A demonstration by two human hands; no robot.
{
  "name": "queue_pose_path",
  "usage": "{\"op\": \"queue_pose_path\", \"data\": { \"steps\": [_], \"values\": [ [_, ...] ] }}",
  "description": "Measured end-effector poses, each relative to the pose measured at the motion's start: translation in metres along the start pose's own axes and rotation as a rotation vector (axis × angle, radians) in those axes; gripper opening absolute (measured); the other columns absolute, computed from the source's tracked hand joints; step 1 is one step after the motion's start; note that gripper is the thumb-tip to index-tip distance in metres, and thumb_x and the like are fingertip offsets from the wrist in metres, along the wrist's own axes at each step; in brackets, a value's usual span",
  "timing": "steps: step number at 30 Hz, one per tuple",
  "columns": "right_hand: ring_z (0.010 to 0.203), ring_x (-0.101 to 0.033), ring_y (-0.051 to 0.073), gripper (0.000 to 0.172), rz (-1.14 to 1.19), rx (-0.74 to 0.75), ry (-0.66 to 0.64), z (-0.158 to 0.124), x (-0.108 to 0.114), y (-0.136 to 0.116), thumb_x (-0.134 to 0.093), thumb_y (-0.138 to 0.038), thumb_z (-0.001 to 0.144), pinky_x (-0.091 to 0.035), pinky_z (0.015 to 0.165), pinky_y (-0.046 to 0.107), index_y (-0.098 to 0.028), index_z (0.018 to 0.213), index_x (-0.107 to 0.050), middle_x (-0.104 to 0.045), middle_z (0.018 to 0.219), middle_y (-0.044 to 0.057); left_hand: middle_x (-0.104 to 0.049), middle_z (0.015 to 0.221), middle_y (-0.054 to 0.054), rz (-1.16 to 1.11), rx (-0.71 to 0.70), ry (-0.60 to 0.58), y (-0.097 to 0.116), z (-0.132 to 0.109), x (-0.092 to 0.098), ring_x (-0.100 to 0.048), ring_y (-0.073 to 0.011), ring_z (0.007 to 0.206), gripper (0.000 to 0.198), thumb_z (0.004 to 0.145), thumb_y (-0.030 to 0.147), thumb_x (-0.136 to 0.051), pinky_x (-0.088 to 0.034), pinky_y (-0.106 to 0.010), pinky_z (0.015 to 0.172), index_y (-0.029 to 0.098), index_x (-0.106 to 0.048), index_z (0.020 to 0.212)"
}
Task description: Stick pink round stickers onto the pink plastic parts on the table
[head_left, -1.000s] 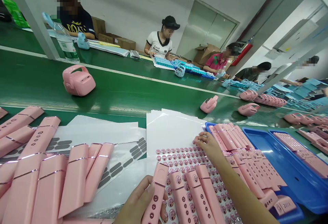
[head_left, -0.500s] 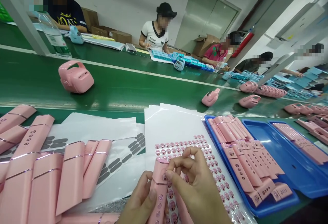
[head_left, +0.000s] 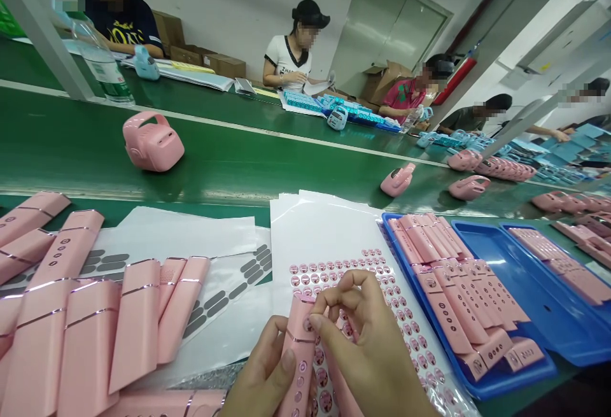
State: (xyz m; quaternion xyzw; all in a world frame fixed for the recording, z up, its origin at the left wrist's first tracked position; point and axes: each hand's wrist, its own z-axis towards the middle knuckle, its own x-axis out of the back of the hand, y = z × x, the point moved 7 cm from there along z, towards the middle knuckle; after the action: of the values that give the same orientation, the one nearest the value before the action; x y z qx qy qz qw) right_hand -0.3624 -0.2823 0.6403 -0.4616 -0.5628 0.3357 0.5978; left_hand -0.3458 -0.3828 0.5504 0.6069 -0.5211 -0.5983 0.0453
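My left hand [head_left: 270, 372] is closed around a pink panel [head_left: 296, 366] that stands tilted up, with a column of round button marks and a shiny band across it. The thumb and forefinger of my right hand [head_left: 363, 340] pinch a small round sticker [head_left: 308, 323] against the panel's upper part, above the band. Another pink piece [head_left: 341, 382] is partly hidden below my right hand. Beneath both hands lies a white sheet [head_left: 324, 226] with rows of round pink stickers.
Pink panels [head_left: 136, 315] are piled at the left beside sheets with grey ovals. At the right, a blue tray [head_left: 506, 385] holds more panels. Pink handled devices [head_left: 155, 143] stand on the green belt [head_left: 267, 156]. Several people sit across it.
The pink devices on the belt have shifted slightly right. Both hands hold nearly the same pose at the panel. Across the belt, the person in white now holds up a pale sheet.
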Motion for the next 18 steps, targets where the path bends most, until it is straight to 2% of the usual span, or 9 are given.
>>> {"op": "queue_pose_path", "data": {
  "steps": [5, 8, 10, 14, 16, 18],
  "values": [
    [0.071, -0.056, 0.019, 0.023, -0.062, -0.009, 0.043, -0.003, 0.0, 0.0, -0.054, -0.018, 0.075, -0.043, 0.065, 0.035, -0.026, 0.087, -0.036, -0.062, 0.075, -0.002, -0.06, 0.092, 0.001, -0.046, 0.001, -0.015, -0.005, 0.001, 0.0, -0.059, -0.014, 0.077, 0.037, 0.073, 0.053, -0.063, -0.041, -0.025, 0.065, 0.024, -0.044, 0.088],
    [0.072, -0.056, 0.019, 0.023, -0.076, -0.008, 0.085, -0.005, 0.0, 0.001, -0.055, -0.018, 0.074, -0.043, 0.066, 0.036, -0.026, 0.086, -0.037, -0.062, 0.075, -0.002, -0.06, 0.092, 0.0, -0.054, -0.07, 0.0, -0.002, 0.002, 0.001, -0.058, -0.0147, 0.083, 0.037, 0.072, 0.05, -0.066, -0.041, -0.025, 0.069, 0.023, -0.044, 0.084],
    [0.072, -0.056, 0.019, 0.023, -0.075, 0.019, 0.113, -0.005, 0.001, 0.002, -0.056, -0.018, 0.073, -0.044, 0.066, 0.036, -0.026, 0.085, -0.038, -0.06, 0.074, -0.002, -0.06, 0.09, 0.0, -0.049, -0.082, -0.001, 0.0, 0.001, 0.0, -0.059, -0.0143, 0.079, 0.035, 0.073, 0.048, -0.066, -0.041, -0.024, 0.064, 0.022, -0.044, 0.084],
    [0.074, -0.058, 0.018, 0.018, 0.016, 0.041, 0.105, -0.002, 0.002, 0.003, -0.057, -0.019, 0.077, -0.048, 0.068, 0.034, -0.025, 0.085, -0.042, -0.058, 0.076, -0.002, -0.059, 0.068, 0.002, -0.038, 0.033, -0.06, -0.002, 0.0, -0.006, -0.058, -0.0113, 0.056, 0.031, 0.079, 0.048, -0.059, -0.041, -0.023, 0.054, 0.024, -0.044, 0.09],
    [0.077, -0.059, 0.017, 0.011, 0.061, 0.059, 0.113, -0.002, 0.008, 0.003, -0.053, -0.023, 0.083, -0.05, 0.068, 0.031, -0.025, 0.089, -0.044, -0.058, 0.081, -0.001, -0.059, 0.062, 0.003, -0.04, 0.07, -0.077, -0.002, -0.002, -0.007, -0.057, -0.0111, 0.055, 0.033, 0.077, 0.051, -0.059, -0.043, -0.024, 0.057, 0.023, -0.046, 0.089],
    [0.079, -0.059, 0.017, 0.006, 0.001, 0.093, 0.151, -0.005, 0.019, 0.003, -0.047, -0.028, 0.087, -0.051, 0.068, 0.03, -0.025, 0.092, -0.045, -0.058, 0.084, 0.001, -0.059, 0.062, 0.002, -0.075, 0.112, -0.08, -0.002, -0.003, -0.007, -0.055, -0.0102, 0.055, 0.035, 0.075, 0.053, -0.061, -0.043, -0.023, 0.058, 0.023, -0.048, 0.089]
  ]
}}
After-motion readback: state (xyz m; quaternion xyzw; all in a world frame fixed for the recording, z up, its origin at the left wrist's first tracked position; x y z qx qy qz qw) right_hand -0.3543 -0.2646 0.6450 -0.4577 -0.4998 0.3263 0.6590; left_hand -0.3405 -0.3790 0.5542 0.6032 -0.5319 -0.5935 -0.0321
